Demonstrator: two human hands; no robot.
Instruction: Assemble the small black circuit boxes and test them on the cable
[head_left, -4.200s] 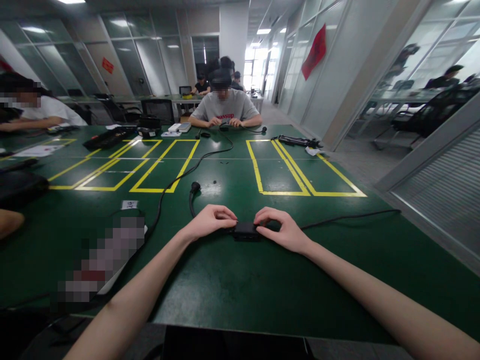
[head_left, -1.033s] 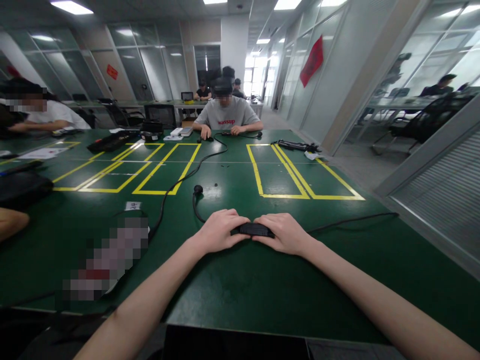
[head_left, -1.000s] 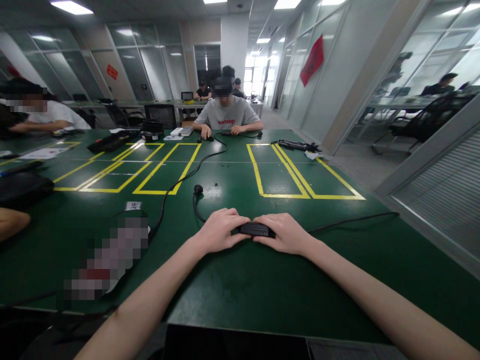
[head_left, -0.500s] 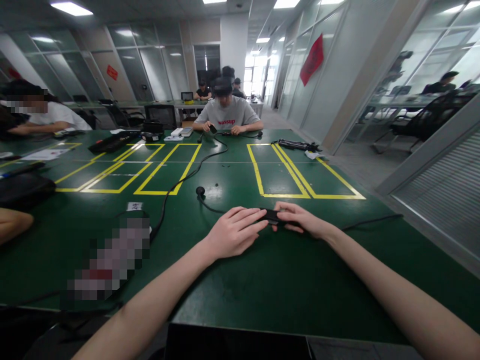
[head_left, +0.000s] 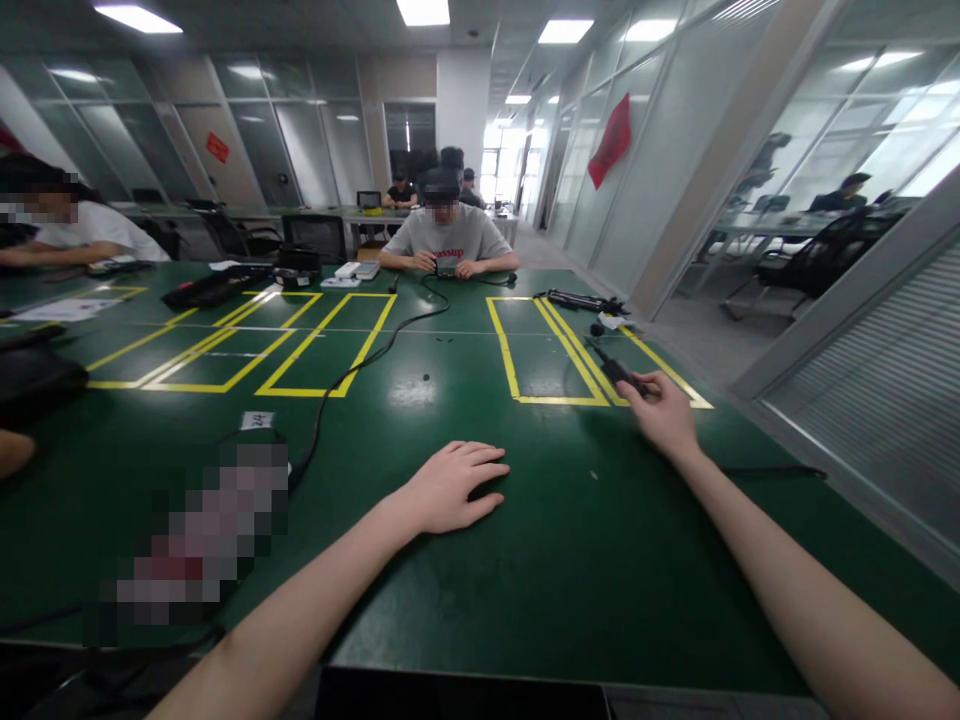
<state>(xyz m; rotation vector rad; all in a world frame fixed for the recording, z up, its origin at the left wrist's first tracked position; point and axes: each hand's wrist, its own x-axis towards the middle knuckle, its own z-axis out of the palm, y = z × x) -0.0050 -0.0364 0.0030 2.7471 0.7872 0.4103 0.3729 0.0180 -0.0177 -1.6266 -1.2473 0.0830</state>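
My left hand (head_left: 454, 487) lies palm down on the green table (head_left: 525, 580), fingers spread, with nothing in it. Farther right, my right hand (head_left: 664, 415) grips a black power adapter (head_left: 621, 378) between thumb and fingers. The adapter is tilted, and a short cord runs from its far end to a dark round-headed plug (head_left: 597, 330). My fingers partly cover its near end. It is over the right yellow-taped rectangle; whether it touches the table I cannot tell. Another black cord (head_left: 780, 470) extends rightward from behind my right forearm.
Yellow tape rectangles (head_left: 360, 345) mark the table. A black folded stand (head_left: 581, 301) lies at the back right. A long black cord (head_left: 326, 400) crosses the left half beside a blurred-out object (head_left: 217, 530) and a label (head_left: 257, 421). Across the table sits a person (head_left: 446, 235) handling a dark object.
My right hand has carried the adapter and its plug away to the right and forward. My left hand has come off the adapter and now rests flat on the table.
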